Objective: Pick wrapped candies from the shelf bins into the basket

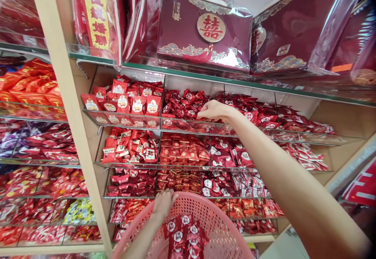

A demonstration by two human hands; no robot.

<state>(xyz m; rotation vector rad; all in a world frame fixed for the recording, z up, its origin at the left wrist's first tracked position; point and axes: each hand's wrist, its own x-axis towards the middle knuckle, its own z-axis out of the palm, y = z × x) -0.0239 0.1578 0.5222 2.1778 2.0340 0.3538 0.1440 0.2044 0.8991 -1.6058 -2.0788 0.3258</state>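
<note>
My right hand (216,110) reaches into an upper shelf compartment, its fingers curled together over small dark red candy packets (188,101) with white labels. What the fingertips pinch, if anything, is hidden. Below, my left hand (164,203) grips the far rim of a pink perforated plastic basket (223,221), fingers over the edge. Inside the basket lie several dark red candy packets (185,235) with round white labels, in rows.
Clear dividers and a low front lip (123,120) bound the compartments. Overhead, a glass shelf (176,71) carries maroon gift bags (188,28) in plastic wrap. A wooden upright (63,90) stands at left, beside more shelves of wrapped sweets (32,82).
</note>
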